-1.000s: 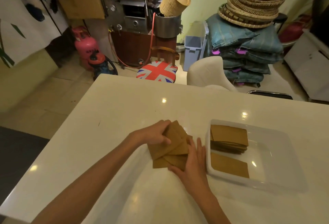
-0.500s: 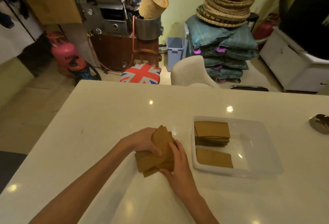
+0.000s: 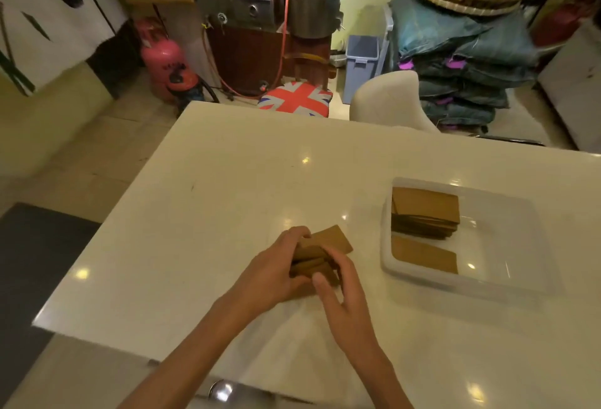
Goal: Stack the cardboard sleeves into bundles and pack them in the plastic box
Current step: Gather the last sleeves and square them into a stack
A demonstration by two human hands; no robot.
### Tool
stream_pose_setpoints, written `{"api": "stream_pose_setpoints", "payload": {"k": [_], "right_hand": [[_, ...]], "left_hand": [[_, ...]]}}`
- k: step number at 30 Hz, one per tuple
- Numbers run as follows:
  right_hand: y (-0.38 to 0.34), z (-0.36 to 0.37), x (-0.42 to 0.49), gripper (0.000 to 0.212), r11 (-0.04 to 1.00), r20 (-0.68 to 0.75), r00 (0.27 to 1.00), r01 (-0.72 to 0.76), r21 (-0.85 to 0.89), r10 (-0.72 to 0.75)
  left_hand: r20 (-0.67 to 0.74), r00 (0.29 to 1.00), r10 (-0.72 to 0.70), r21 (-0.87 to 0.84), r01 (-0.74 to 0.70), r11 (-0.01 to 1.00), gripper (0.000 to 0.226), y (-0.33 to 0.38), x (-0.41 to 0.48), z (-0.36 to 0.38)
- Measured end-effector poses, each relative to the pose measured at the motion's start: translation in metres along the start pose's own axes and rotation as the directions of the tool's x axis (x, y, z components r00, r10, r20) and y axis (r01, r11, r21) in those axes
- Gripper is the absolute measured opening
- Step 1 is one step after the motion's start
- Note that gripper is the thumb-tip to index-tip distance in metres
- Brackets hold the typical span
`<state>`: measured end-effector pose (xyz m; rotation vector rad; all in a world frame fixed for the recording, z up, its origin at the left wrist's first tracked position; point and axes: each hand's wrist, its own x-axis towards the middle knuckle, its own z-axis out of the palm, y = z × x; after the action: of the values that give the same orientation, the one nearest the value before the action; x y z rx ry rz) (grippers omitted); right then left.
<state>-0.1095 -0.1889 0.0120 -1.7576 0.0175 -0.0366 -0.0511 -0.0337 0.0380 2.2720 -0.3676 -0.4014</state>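
Note:
A bundle of brown cardboard sleeves [image 3: 313,260] rests on the white table [image 3: 227,200], squeezed between both hands. My left hand [image 3: 276,273] grips its left side with the fingers over the top. My right hand [image 3: 341,298] presses against its right and near side. One sleeve [image 3: 335,238] sticks out at the back of the bundle. To the right stands the clear plastic box [image 3: 507,281]. It holds a stack of sleeves [image 3: 424,211] at its far left and a single flat sleeve [image 3: 422,254] in front of that.
A white chair [image 3: 390,101] and a flag-patterned stool [image 3: 297,98] stand beyond the table's far edge. The table's left edge runs close to my left arm. A pink gas cylinder [image 3: 161,57], a metal machine and stacked sacks with baskets fill the back.
The loose, fanned sleeves have been pushed together into a tighter bundle between both hands. The camera has tilted down and shifted, so the box now appears further right.

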Motion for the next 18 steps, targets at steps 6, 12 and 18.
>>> {"api": "stream_pose_setpoints", "payload": {"k": [6,12,18], "right_hand": [[0.016,-0.022,0.009,0.040,0.797,-0.027,0.921,0.322,-0.511,-0.389],[0.002,-0.007,0.023,0.072,0.704,0.214,0.905,0.421,-0.572,-0.368],[0.003,-0.016,0.039,0.070,0.932,0.031,0.981,0.193,-0.308,-0.193]], "left_hand": [[-0.080,0.997,-0.024,0.117,0.033,0.993,0.052,-0.024,-0.025,0.007],[-0.140,0.985,-0.098,0.091,0.111,0.990,0.053,-0.028,-0.023,-0.001],[-0.198,0.978,-0.069,0.131,0.096,0.987,0.054,-0.039,-0.018,-0.011]]}}
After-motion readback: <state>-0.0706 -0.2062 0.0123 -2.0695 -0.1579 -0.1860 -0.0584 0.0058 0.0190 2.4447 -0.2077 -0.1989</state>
